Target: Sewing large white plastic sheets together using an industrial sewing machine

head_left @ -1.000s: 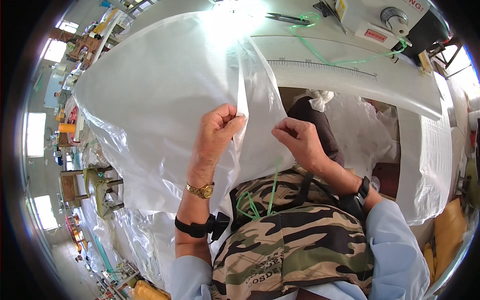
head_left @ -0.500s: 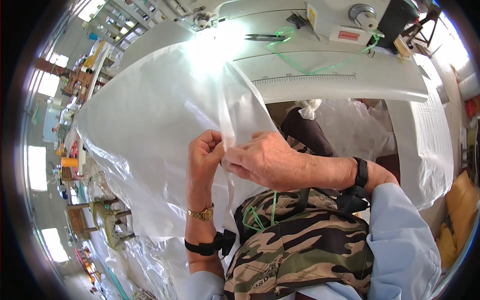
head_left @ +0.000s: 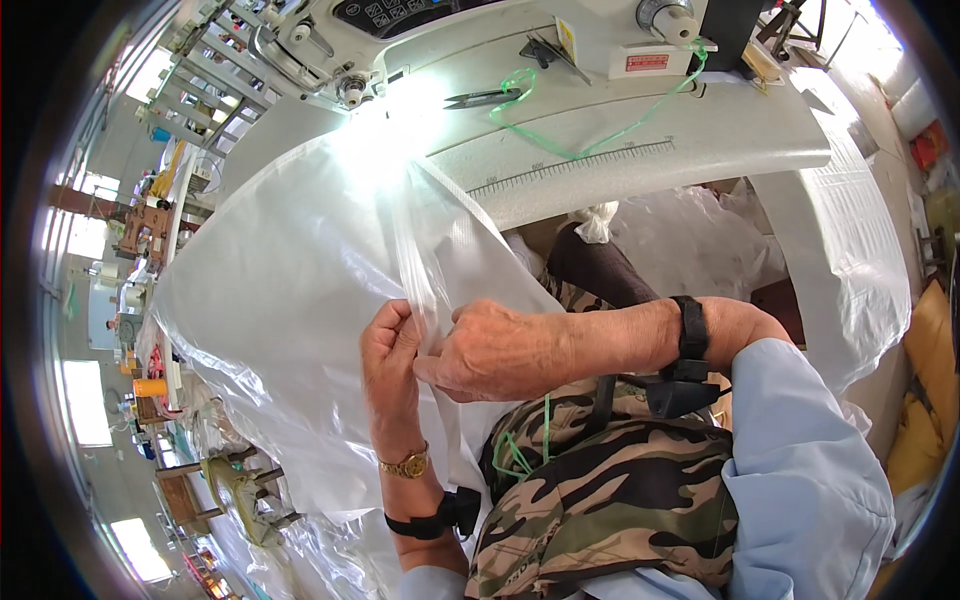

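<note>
We've got the white sheet point(head_left: 270, 280) spread beneath both hands and well out to the left of them. Left hand point(head_left: 391, 340) is closed, thumb and fingers pinching the sheet's folded strip point(head_left: 408, 245). Right hand point(head_left: 497, 350) comes across from the right, back up, fingers closed on the same strip just beside the left fingertips; its own knuckles hide part of that pinch from us. Strip runs from the fingers straight away to the lamp glare point(head_left: 385, 130) at the sewing machine point(head_left: 470, 65); we can't read detail inside the glare. Counter point(head_left: 740, 160) sits beyond the right hand, with a printed ruler scale point(head_left: 580, 167) along its near part. Past that, further from the right hand, we see dark snips point(head_left: 480, 99) and green cord point(head_left: 600, 150) looped near them. Second pale sheet point(head_left: 845, 240) hangs well right of the right hand. Gold watch point(head_left: 408, 466) on the left wrist, black strap point(head_left: 691, 328) on the right. Camouflage apron point(head_left: 620, 490) nearer the body than either hand.
</note>
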`<act>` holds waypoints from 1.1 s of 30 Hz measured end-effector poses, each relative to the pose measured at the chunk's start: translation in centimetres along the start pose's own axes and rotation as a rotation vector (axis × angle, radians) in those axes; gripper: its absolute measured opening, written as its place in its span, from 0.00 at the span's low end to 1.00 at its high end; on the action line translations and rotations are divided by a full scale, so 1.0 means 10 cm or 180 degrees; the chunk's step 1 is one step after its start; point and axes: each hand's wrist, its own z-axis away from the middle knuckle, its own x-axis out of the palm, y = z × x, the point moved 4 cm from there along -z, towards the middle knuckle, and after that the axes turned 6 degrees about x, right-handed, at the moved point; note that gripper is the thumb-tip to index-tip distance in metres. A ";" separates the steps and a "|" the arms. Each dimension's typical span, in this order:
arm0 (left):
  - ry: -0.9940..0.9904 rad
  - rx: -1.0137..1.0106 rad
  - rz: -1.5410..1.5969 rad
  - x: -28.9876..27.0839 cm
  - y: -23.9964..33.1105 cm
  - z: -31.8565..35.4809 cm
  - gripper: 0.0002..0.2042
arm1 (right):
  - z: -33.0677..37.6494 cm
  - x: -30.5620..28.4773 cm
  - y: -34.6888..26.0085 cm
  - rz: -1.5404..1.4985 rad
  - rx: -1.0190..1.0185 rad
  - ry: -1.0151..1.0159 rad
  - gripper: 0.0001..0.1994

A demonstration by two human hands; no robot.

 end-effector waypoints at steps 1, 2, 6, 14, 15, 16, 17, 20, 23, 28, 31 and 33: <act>0.0012 0.0057 -0.0088 0.00 0.01 -0.01 0.09 | 0.00 0.02 0.00 0.0006 0.0007 0.0007 0.10; 0.0000 0.0061 -0.0089 0.05 0.03 -0.01 0.09 | 0.01 0.04 -0.01 0.0123 -0.0126 0.0140 0.10; 0.0361 -0.0099 -0.0014 0.05 0.03 0.01 0.09 | 0.01 0.06 -0.08 0.0418 -0.0485 0.0596 0.09; 0.0140 0.0024 -0.0869 -0.02 0.08 -0.04 0.10 | 0.21 0.24 0.13 -0.1090 0.0218 0.1337 0.10; 0.0180 0.0134 -0.0914 -0.01 0.10 -0.04 0.09 | 0.27 0.33 0.23 -0.1684 0.1229 0.1435 0.11; 0.0216 0.0238 -0.0959 0.01 0.11 -0.05 0.09 | 0.28 0.44 0.25 -0.1811 0.1674 0.1215 0.14; 0.0222 0.0244 -0.0962 0.01 0.12 -0.07 0.09 | 0.28 0.55 0.27 -0.1810 0.1664 0.1215 0.14; 0.0206 0.0167 -0.0478 0.03 0.12 -0.08 0.07 | 0.22 0.88 0.06 -0.0326 0.0126 -0.0566 0.14; 0.0483 -0.0143 0.0150 0.01 0.05 -0.07 0.05 | 0.21 0.57 0.18 0.0002 -0.0199 0.0050 0.13; 0.0339 0.0032 0.0170 -0.01 0.03 -0.07 0.04 | 0.63 0.10 0.55 0.0478 0.1314 0.2033 0.22; 0.0324 0.0034 0.0088 0.02 0.01 -0.09 0.05 | 0.77 0.19 0.67 0.0452 0.1802 0.2148 0.17; 0.0178 0.0070 0.0111 0.03 0.00 -0.11 0.06 | 0.78 0.41 0.85 0.0129 0.2140 0.1596 0.11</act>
